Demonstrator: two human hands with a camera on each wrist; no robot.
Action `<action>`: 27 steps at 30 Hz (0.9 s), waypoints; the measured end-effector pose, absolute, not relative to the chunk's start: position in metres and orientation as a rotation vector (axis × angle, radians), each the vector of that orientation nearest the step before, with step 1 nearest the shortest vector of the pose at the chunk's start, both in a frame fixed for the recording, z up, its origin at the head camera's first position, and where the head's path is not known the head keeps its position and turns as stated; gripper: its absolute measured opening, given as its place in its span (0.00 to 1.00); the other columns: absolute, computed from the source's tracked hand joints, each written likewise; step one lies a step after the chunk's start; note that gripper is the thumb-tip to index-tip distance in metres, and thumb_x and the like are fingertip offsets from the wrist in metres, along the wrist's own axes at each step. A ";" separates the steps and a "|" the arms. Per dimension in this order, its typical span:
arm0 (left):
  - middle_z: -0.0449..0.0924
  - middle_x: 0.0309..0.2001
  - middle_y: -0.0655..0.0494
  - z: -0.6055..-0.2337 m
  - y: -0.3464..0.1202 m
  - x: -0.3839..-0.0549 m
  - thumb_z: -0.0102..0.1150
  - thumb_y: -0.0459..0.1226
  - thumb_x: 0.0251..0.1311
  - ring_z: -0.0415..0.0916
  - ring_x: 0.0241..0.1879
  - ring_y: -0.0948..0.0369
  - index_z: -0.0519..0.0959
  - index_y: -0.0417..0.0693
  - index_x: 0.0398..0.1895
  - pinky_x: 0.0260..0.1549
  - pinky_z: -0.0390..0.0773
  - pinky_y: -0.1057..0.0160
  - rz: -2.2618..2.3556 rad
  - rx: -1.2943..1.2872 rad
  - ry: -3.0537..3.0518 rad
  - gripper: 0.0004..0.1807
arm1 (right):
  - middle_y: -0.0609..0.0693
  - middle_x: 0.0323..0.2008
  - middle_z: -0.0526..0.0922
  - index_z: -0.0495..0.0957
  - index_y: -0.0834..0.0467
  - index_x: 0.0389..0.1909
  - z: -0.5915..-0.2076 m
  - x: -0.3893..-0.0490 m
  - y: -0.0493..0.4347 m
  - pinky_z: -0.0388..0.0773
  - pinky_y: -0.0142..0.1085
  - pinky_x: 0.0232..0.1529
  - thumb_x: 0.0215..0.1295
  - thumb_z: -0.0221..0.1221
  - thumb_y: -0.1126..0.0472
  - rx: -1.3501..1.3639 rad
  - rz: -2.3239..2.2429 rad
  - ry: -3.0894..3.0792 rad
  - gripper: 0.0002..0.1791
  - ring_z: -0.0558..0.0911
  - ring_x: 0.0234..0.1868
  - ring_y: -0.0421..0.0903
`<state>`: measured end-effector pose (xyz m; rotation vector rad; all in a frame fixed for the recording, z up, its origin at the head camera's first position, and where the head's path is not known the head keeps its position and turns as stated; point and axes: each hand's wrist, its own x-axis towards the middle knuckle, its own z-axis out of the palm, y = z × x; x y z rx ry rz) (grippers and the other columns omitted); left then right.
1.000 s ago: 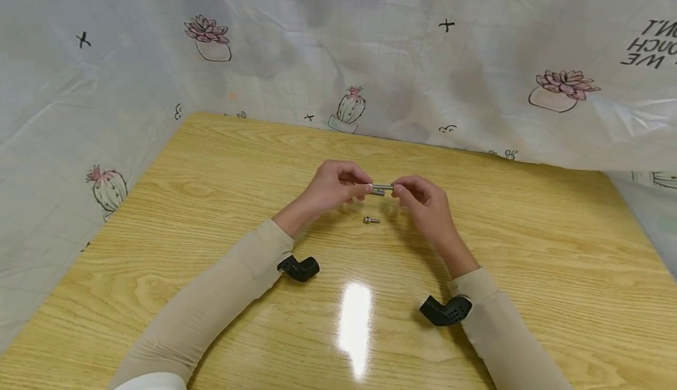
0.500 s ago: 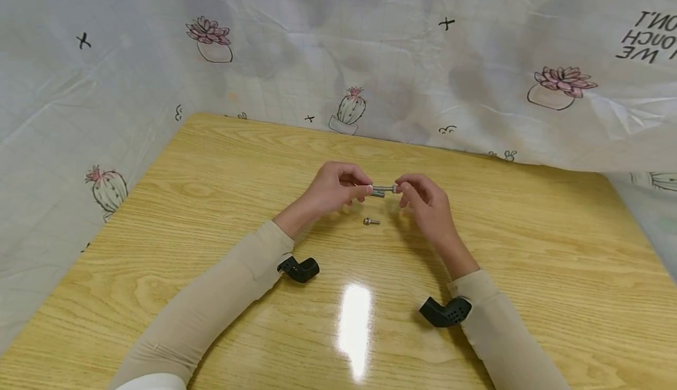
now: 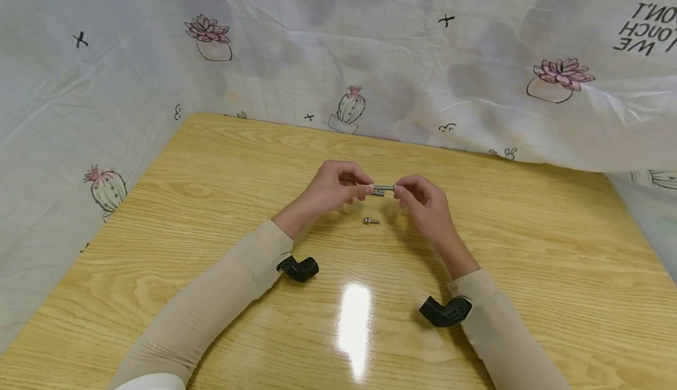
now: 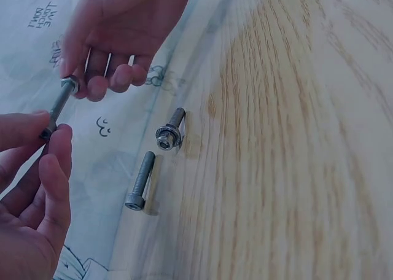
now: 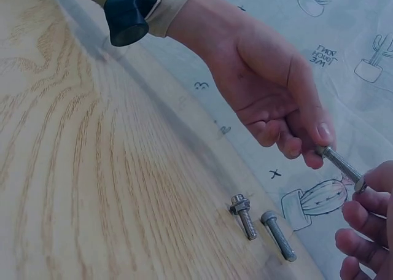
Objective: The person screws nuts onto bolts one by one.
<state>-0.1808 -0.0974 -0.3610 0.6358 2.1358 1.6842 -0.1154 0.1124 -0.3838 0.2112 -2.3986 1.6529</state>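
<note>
Between both hands, over the table, a silver bolt (image 3: 384, 188) is held level. My left hand (image 3: 338, 187) pinches it at its head end with thumb and fingers, which largely cover the head. At the far end of the threaded shank sits a hex nut (image 4: 70, 83). My right hand (image 3: 425, 202) pinches this nut between thumb and forefinger, the other fingers loosely curled below. On the table under the hands lie a shorter bolt with a nut on it (image 5: 242, 215) and a longer bare socket-head bolt (image 4: 141, 182), side by side.
The wood-grain table (image 3: 238, 172) extends around the hands. A white sheet printed with cacti (image 3: 412, 73) hangs behind and at the sides. Black camera mounts (image 3: 298, 268) sit on both wrists, and a bright reflection shows on the near tabletop.
Half a second ago the right fingertips stood back from the nut, leaving it exposed; now they are closed over it again. The left hand and the loose bolts have stayed in place.
</note>
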 end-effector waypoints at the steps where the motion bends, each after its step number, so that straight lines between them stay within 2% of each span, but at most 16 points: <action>1: 0.85 0.36 0.43 -0.361 -0.097 -0.181 0.65 0.34 0.60 0.81 0.32 0.52 0.84 0.46 0.35 0.31 0.80 0.53 1.683 0.646 2.135 0.03 | 0.47 0.30 0.79 0.78 0.67 0.42 -0.384 -0.115 0.113 0.79 0.34 0.35 0.71 0.54 0.62 0.200 1.659 -2.406 0.11 0.77 0.29 0.45; 4: 0.85 0.33 0.46 -0.360 -0.096 -0.180 0.65 0.34 0.59 0.81 0.32 0.53 0.84 0.46 0.35 0.31 0.81 0.52 1.669 0.667 2.133 0.02 | 0.53 0.26 0.77 0.77 0.71 0.36 -0.383 -0.116 0.113 0.77 0.34 0.34 0.73 0.51 0.62 0.179 1.660 -2.434 0.14 0.75 0.27 0.46; 9: 0.84 0.34 0.43 -0.359 -0.095 -0.179 0.65 0.34 0.59 0.81 0.35 0.47 0.84 0.46 0.34 0.32 0.81 0.51 1.646 0.691 2.131 0.02 | 0.55 0.20 0.76 0.78 0.71 0.25 -0.384 -0.117 0.113 0.70 0.32 0.26 0.76 0.47 0.57 0.112 1.598 -2.486 0.24 0.73 0.24 0.49; 12: 0.84 0.35 0.42 -0.359 -0.096 -0.179 0.65 0.34 0.60 0.81 0.35 0.47 0.84 0.46 0.35 0.31 0.81 0.51 1.655 0.683 2.142 0.03 | 0.55 0.23 0.76 0.78 0.70 0.29 -0.382 -0.116 0.113 0.71 0.32 0.27 0.77 0.46 0.54 0.097 1.601 -2.462 0.25 0.73 0.24 0.49; 15: 0.85 0.36 0.42 -0.359 -0.096 -0.179 0.64 0.35 0.60 0.81 0.35 0.47 0.84 0.46 0.36 0.31 0.81 0.51 1.676 0.642 2.153 0.03 | 0.54 0.32 0.79 0.78 0.67 0.40 -0.381 -0.115 0.112 0.76 0.33 0.33 0.75 0.50 0.57 0.148 1.636 -2.407 0.17 0.76 0.28 0.50; 18: 0.85 0.36 0.43 -0.358 -0.097 -0.179 0.64 0.35 0.60 0.81 0.36 0.44 0.84 0.46 0.36 0.32 0.81 0.51 1.696 0.606 2.153 0.03 | 0.48 0.41 0.80 0.77 0.64 0.48 -0.381 -0.115 0.113 0.78 0.30 0.39 0.70 0.56 0.61 0.225 1.638 -2.375 0.12 0.80 0.35 0.46; 22: 0.84 0.38 0.40 -0.358 -0.098 -0.180 0.64 0.35 0.60 0.81 0.38 0.42 0.84 0.46 0.37 0.32 0.81 0.51 1.704 0.598 2.134 0.04 | 0.41 0.41 0.79 0.77 0.64 0.47 -0.382 -0.117 0.114 0.77 0.28 0.39 0.67 0.58 0.65 0.295 1.619 -2.363 0.10 0.80 0.37 0.40; 27: 0.84 0.40 0.36 -0.357 -0.097 -0.181 0.64 0.35 0.60 0.81 0.36 0.46 0.84 0.45 0.37 0.31 0.81 0.54 1.698 0.631 2.114 0.04 | 0.43 0.35 0.79 0.78 0.64 0.43 -0.380 -0.117 0.115 0.78 0.34 0.36 0.69 0.56 0.63 0.277 1.621 -2.384 0.09 0.78 0.32 0.46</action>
